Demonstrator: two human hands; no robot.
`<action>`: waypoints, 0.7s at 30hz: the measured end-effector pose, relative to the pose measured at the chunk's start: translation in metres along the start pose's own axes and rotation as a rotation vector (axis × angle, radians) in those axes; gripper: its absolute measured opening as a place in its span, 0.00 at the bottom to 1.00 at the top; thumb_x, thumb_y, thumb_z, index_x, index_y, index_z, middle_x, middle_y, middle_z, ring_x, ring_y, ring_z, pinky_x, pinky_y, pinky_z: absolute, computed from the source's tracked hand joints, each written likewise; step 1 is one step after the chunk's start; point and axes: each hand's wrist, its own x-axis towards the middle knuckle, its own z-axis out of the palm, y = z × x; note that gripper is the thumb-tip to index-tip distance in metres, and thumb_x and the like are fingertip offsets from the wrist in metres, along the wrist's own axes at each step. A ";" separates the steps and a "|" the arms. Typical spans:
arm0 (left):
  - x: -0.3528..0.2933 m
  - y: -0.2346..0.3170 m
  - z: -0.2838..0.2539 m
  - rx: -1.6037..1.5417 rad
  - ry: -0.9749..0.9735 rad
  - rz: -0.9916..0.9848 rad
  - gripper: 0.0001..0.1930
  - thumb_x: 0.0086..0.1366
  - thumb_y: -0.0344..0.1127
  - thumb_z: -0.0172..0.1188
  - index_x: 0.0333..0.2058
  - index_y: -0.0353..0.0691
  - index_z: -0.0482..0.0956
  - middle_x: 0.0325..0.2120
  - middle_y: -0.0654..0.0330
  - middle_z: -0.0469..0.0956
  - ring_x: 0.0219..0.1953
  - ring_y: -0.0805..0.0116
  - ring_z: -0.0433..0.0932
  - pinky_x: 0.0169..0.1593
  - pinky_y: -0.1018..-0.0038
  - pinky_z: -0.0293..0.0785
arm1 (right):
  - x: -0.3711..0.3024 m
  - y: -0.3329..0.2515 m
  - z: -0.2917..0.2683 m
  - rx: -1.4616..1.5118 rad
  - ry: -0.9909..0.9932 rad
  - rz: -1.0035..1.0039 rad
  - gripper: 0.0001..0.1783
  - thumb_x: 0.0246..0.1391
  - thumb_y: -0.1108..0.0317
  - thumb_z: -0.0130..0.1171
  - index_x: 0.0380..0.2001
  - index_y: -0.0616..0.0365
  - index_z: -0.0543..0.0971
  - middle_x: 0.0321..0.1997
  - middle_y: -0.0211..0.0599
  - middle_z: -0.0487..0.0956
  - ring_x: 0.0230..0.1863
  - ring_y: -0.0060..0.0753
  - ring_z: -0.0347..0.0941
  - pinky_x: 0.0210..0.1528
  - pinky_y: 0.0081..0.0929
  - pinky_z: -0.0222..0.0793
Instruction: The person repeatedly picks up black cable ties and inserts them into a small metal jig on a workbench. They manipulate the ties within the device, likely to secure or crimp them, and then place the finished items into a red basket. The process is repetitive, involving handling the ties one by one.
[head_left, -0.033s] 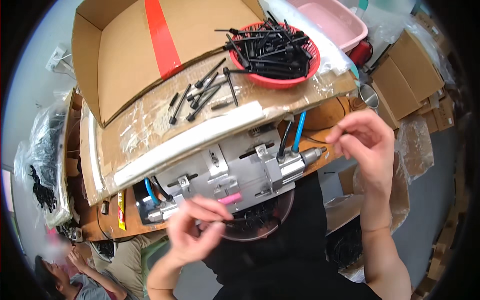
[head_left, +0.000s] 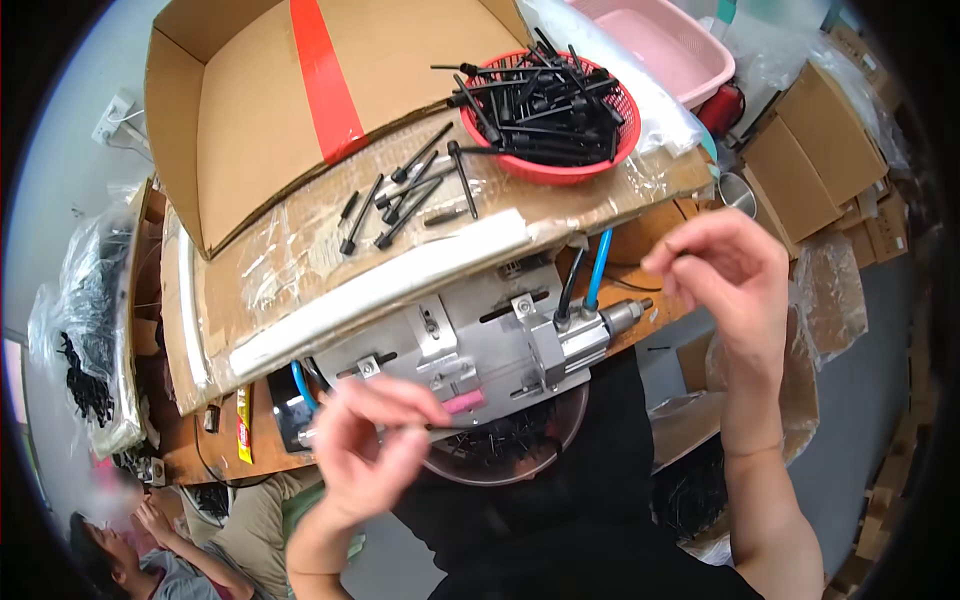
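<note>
My left hand (head_left: 370, 445) pinches a thin dark rod (head_left: 452, 428) between thumb and forefinger. The rod points right, over the near edge of a metal fixture (head_left: 490, 355) with small clamps and air cylinders. A pink piece (head_left: 463, 402) sits on the fixture just beyond the fingertips. Below it a clear round bowl (head_left: 500, 475) holds small black parts. My right hand (head_left: 735, 290) is raised right of the air cylinder (head_left: 585, 335), thumb and fingers drawn together; a small dark bit shows at their tips, too small to name.
Behind the fixture, a cardboard-topped shelf (head_left: 285, 285) carries loose black rods with wider heads (head_left: 408, 200) and a red basket (head_left: 560, 170) full of them. An open carton (head_left: 250, 100) stands behind. Blue hoses (head_left: 598, 265) rise from the cylinders. Another person (head_left: 170, 560) sits at lower left.
My left hand has shifted slightly left and up, and the rod now lies more level beside the fixture's edge. My right hand has barely moved.
</note>
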 end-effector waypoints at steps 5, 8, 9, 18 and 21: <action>0.090 0.030 -0.009 0.084 0.128 0.009 0.04 0.62 0.26 0.56 0.34 0.35 0.69 0.32 0.54 0.80 0.28 0.81 0.70 0.35 0.82 0.67 | 0.065 -0.014 -0.003 -0.211 -0.095 -0.273 0.07 0.52 0.82 0.58 0.36 0.67 0.80 0.38 0.31 0.79 0.36 0.18 0.73 0.37 0.15 0.68; 0.132 0.027 -0.025 0.221 0.158 -0.041 0.05 0.65 0.30 0.55 0.37 0.36 0.75 0.30 0.62 0.80 0.26 0.85 0.66 0.32 0.85 0.63 | 0.093 -0.013 -0.001 -0.265 -0.135 -0.289 0.08 0.53 0.81 0.58 0.37 0.65 0.79 0.35 0.32 0.79 0.37 0.20 0.74 0.39 0.20 0.69; 0.141 0.027 -0.029 0.279 0.157 -0.038 0.06 0.65 0.31 0.56 0.38 0.36 0.76 0.30 0.64 0.80 0.27 0.85 0.67 0.32 0.84 0.64 | 0.103 -0.012 0.001 -0.413 -0.154 -0.372 0.07 0.52 0.81 0.58 0.36 0.65 0.79 0.34 0.33 0.79 0.36 0.22 0.75 0.38 0.21 0.70; 0.202 0.000 -0.056 1.052 -0.116 0.099 0.07 0.60 0.31 0.61 0.38 0.39 0.81 0.25 0.63 0.76 0.29 0.73 0.69 0.36 0.74 0.67 | 0.170 -0.022 0.028 -1.183 -0.600 -0.858 0.06 0.40 0.81 0.60 0.25 0.64 0.74 0.32 0.40 0.75 0.37 0.45 0.73 0.38 0.36 0.69; 0.213 -0.011 -0.054 1.121 -0.198 0.156 0.06 0.61 0.29 0.59 0.37 0.35 0.78 0.25 0.59 0.76 0.29 0.67 0.70 0.38 0.73 0.69 | 0.178 -0.018 0.032 -1.403 -0.674 -0.728 0.06 0.40 0.80 0.59 0.24 0.65 0.73 0.32 0.42 0.75 0.38 0.46 0.74 0.39 0.36 0.69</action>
